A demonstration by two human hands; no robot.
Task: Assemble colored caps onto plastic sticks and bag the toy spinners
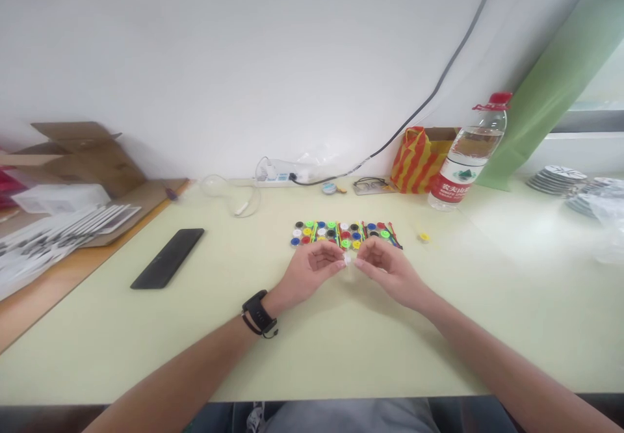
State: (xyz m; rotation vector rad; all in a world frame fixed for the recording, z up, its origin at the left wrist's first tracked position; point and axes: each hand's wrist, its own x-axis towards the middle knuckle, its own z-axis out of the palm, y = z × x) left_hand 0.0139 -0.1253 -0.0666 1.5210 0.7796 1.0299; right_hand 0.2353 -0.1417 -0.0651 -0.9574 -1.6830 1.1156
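The left hand (308,269) is pinching a little white piece (347,259), nearer than the bright round pieces (345,235). The right hand (392,274) is curling its fingers beside it; whether they're gripping, nobody can tell.

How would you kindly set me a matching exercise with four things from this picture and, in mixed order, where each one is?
Things:
1. White piece
2. Watch
3. Bottle
4. Coloured discs

Places:
A. On the left wrist
B. On the table, just beyond the hands
C. At the fingertips, between the left hand and the right hand
D. Towards the right, in front of the striped bag

Right pairs: 1-C; 2-A; 3-D; 4-B
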